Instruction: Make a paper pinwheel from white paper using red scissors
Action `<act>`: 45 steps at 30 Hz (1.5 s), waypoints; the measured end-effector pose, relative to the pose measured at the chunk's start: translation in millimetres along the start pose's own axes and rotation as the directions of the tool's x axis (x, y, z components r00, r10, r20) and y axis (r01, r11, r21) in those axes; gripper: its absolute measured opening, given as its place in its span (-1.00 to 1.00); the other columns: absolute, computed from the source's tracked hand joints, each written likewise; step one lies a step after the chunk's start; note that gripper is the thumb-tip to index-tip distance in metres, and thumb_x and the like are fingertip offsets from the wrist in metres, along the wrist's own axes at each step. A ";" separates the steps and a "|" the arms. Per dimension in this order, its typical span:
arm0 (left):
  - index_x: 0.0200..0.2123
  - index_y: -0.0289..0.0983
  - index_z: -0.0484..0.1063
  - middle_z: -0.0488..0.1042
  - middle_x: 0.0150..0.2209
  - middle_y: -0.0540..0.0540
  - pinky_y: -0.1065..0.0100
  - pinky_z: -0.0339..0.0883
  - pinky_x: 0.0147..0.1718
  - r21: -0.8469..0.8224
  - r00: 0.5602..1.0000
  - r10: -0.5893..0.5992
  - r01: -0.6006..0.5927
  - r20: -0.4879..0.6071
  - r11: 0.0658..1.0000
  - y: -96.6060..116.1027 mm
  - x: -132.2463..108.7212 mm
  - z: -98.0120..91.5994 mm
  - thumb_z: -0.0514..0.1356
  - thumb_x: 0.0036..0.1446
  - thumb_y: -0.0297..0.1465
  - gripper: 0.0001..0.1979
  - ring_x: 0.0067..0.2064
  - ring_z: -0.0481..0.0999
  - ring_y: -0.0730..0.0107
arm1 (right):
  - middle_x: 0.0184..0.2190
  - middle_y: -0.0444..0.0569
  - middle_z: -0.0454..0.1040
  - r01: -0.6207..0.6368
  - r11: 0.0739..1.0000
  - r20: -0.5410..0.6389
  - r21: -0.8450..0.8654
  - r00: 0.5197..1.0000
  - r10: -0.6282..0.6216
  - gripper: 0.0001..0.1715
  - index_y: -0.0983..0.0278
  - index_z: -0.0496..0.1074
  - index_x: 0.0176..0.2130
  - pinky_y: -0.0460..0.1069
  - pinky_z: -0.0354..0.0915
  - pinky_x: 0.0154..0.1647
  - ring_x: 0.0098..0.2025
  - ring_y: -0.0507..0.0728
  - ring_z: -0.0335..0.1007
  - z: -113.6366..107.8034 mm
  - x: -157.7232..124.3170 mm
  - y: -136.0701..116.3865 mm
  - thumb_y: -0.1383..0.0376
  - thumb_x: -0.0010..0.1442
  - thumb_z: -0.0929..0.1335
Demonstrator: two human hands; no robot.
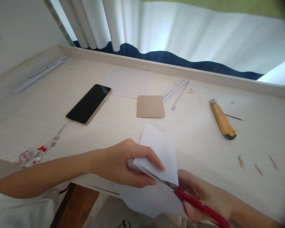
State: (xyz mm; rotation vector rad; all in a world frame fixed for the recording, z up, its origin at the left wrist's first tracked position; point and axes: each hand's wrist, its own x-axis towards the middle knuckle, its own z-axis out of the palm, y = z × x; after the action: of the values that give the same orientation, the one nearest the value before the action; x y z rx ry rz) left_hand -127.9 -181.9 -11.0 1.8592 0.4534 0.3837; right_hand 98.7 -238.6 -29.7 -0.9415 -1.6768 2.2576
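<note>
My left hand (133, 161) pinches a folded sheet of white paper (158, 141), thumb below and fingers on top. Lower down, another part of the white paper hangs past the table's front edge. In my right hand (197, 193) is a pair of scissors with red handles (204, 207). The blades lie along the paper, close to my left thumb, with paper on both sides of them. My right fingers are partly hidden behind the handles and the sheet. Just beyond the paper, a square of brown cardboard (150, 106) lies flat on the table.
A smartphone (89, 104) with a beaded strap (39, 153) lies to the left. A yellow utility knife (222, 119) rests at the right, near small wood-coloured scraps (258, 169). Behind the cardboard are a white sheet (127, 80) and thin paper strips (178, 88). A raised ledge (137, 66) borders the back.
</note>
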 end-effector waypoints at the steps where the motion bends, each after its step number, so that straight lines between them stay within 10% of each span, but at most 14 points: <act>1: -0.20 -0.35 0.37 0.39 -0.57 0.01 0.63 0.17 -0.63 0.002 1.000 0.004 -0.004 0.000 1.000 0.1 -0.1 -0.1 0.18 -0.04 -0.43 -0.73 -0.64 0.25 0.65 | -0.42 -0.05 0.25 -0.001 1.000 0.001 0.008 1.000 0.001 -0.43 0.30 0.33 -0.23 0.04 0.19 -0.19 -0.37 0.05 0.14 0.1 0.3 0.0 -0.10 -0.02 0.25; 30: -0.21 -0.35 0.38 0.41 -0.54 -0.01 0.61 0.18 -0.61 -0.021 1.000 -0.012 0.013 0.013 1.000 -0.8 0.1 -0.6 0.17 -0.04 -0.44 -0.74 -0.61 0.26 0.63 | -0.61 -0.20 0.08 -0.049 0.990 -0.081 0.131 0.995 0.060 -0.48 0.34 0.36 -0.40 -0.16 0.01 -0.56 -0.53 -0.05 -0.05 3.5 0.6 16.4 -0.08 -0.09 0.32; 45: -0.17 -0.35 0.35 0.41 -0.56 0.00 0.61 0.17 -0.62 -0.003 0.999 -0.016 0.016 0.034 1.000 -0.4 -0.5 -1.2 0.18 -0.04 -0.42 -0.69 -0.61 0.26 0.62 | -0.43 -0.04 0.32 -0.040 0.998 -0.012 -0.058 0.999 0.040 -0.35 0.32 0.37 -0.26 -0.03 0.24 -0.27 -0.28 0.10 0.23 1.6 1.4 3.1 -0.16 -0.05 0.22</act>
State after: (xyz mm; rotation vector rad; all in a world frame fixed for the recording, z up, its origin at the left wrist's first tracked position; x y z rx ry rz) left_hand -128.9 -181.1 -11.0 1.8548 0.4438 0.3415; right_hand 97.4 -240.2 -32.7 -1.0074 -1.7430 2.2357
